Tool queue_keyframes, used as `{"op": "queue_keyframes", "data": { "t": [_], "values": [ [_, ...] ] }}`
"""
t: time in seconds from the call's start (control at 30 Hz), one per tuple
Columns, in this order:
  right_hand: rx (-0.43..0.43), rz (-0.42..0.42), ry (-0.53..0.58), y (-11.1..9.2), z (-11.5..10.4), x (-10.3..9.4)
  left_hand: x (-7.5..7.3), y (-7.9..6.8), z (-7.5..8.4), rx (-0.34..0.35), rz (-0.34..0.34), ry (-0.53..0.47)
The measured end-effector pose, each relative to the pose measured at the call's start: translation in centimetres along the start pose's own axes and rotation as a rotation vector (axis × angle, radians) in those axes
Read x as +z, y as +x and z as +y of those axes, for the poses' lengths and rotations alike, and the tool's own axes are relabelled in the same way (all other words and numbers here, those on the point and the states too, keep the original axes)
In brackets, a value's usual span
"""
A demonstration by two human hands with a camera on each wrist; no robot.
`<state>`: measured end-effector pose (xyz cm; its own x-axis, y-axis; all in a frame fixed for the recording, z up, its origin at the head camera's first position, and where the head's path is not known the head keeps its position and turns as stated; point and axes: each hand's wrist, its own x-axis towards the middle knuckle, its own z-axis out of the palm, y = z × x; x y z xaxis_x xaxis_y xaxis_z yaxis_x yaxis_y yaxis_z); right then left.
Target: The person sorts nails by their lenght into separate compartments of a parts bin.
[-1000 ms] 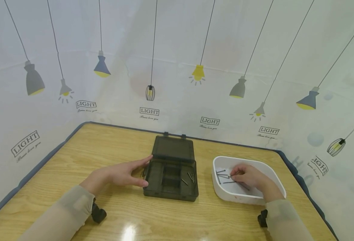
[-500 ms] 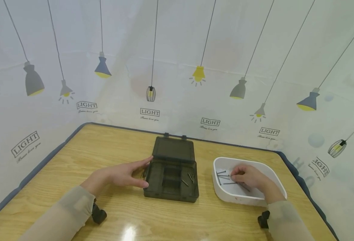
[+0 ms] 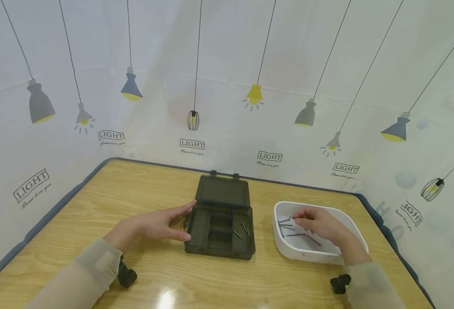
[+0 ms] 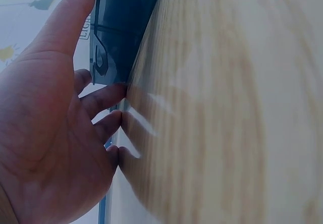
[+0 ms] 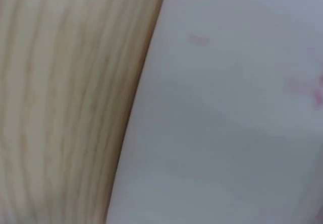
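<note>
In the head view my left hand (image 3: 159, 224) lies with extended fingers and thumb against the left side of a smoky black plastic organizer box (image 3: 220, 253), its lid (image 3: 223, 192) laid back. The left wrist view shows that palm beside the box's side wall (image 4: 118, 32). A few thin nails (image 3: 237, 234) lie in the box's right compartment. My right hand (image 3: 321, 223) is inside a white tray (image 3: 308, 253), its thumb and fingers pinching a nail whose small end (image 3: 290, 217) shows at the fingertips. Several dark nails (image 3: 295, 234) lie under and around that hand.
The wooden table (image 3: 161, 274) carries both containers, the tray standing right of the box with a gap between. A white curtain (image 3: 227, 107) printed with lamps closes off the back and sides. Only the tray's outer wall (image 5: 217, 113) and wood fill the right wrist view.
My right hand has shifted slightly left and back in the tray and lifted a little, uncovering a nail on the tray floor. My left hand stays at the box.
</note>
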<state>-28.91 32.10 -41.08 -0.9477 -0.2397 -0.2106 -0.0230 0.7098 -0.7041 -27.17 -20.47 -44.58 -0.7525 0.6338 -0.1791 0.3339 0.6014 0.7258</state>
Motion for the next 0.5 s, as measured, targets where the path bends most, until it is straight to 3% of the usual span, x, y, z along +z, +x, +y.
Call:
{"op": "queue_keyframes", "data": {
  "t": [0.5],
  "values": [
    [-0.168,0.062,0.117,-1.1,-3.4,1.8,0.0,-0.1,0.2,-0.016,-0.005,-0.005]
  ]
}}
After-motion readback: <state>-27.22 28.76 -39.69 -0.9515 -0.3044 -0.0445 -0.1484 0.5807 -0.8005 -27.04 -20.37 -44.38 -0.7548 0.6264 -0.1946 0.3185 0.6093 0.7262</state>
